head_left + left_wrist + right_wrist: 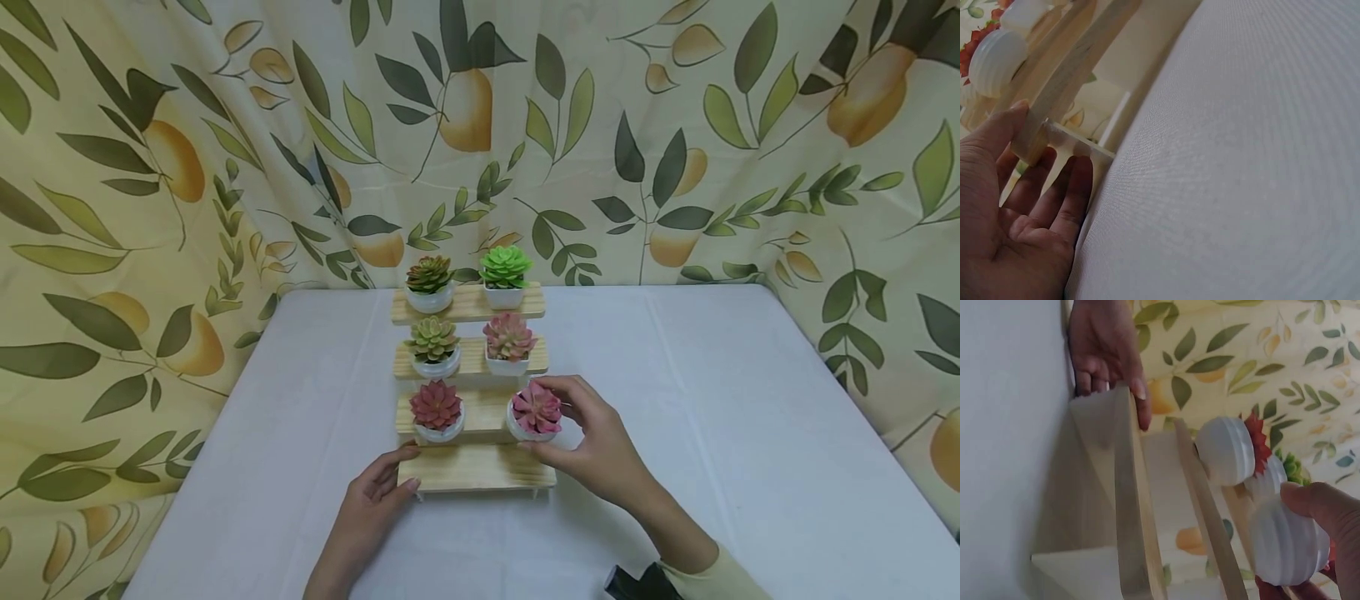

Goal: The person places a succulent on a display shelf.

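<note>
A small wooden tiered plant stand (480, 468) has white supports under its boards. My left hand (372, 492) grips the left end of its lowest board, thumb over the edge and fingers beneath, as the left wrist view shows. A pink succulent in a round, ribbed white pot (1285, 540) is held by my right hand (600, 433), thumb on one side and fingers on the other. That pot overlaps the right end of the second board from the bottom in the head view. On the same board's left end stands a dark red succulent (436, 405) in a white pot.
Higher on the stand sit a pale green succulent (432, 339), a pink one (509, 337), a brownish-green one (430, 274) and a bright green one (506, 267), all in white pots. White cloth covers the table (705, 400). A leaf-patterned curtain (555, 150) hangs behind.
</note>
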Motion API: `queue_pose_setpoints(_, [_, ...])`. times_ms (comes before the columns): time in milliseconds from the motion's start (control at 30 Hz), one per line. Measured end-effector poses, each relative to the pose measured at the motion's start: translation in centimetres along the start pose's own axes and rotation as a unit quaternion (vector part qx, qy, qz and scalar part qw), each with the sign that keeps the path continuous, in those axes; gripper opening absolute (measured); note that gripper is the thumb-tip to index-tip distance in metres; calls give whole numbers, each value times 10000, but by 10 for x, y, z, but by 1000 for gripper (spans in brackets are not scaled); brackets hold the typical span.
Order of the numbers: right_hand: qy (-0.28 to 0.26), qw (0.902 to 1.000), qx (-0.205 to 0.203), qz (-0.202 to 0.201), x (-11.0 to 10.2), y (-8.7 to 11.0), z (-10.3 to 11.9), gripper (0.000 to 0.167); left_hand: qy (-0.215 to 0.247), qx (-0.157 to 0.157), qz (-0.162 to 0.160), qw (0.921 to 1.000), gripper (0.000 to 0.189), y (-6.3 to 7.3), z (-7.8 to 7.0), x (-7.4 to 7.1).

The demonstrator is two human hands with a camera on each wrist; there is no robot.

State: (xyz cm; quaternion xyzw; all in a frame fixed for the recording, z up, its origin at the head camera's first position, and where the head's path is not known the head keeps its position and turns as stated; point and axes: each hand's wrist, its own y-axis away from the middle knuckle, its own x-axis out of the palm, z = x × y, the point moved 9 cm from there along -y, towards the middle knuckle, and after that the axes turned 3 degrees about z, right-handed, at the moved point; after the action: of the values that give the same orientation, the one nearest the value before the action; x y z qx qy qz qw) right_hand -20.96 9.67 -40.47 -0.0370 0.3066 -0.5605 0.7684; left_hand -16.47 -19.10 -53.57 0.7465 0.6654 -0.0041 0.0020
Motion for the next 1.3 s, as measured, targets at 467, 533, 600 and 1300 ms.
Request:
queue_pose_setpoints(467, [78, 9996, 255, 70, 22, -6, 2, 70, 7, -13, 14, 10000, 36, 2, 0, -2])
queue_pose_setpoints(533, [93, 9996, 267, 71, 23, -7, 2, 71, -23, 4, -6, 10000, 36, 3, 0, -2])
queue_pose_setpoints(600, [98, 9995, 284, 85, 24, -7, 2, 71, -24, 3, -17, 10000, 36, 3, 0, -3])
queue_pose_setpoints(1300, [167, 9987, 474, 58, 28, -11, 0, 73, -21, 49, -14, 10000, 36, 1, 0, 0])
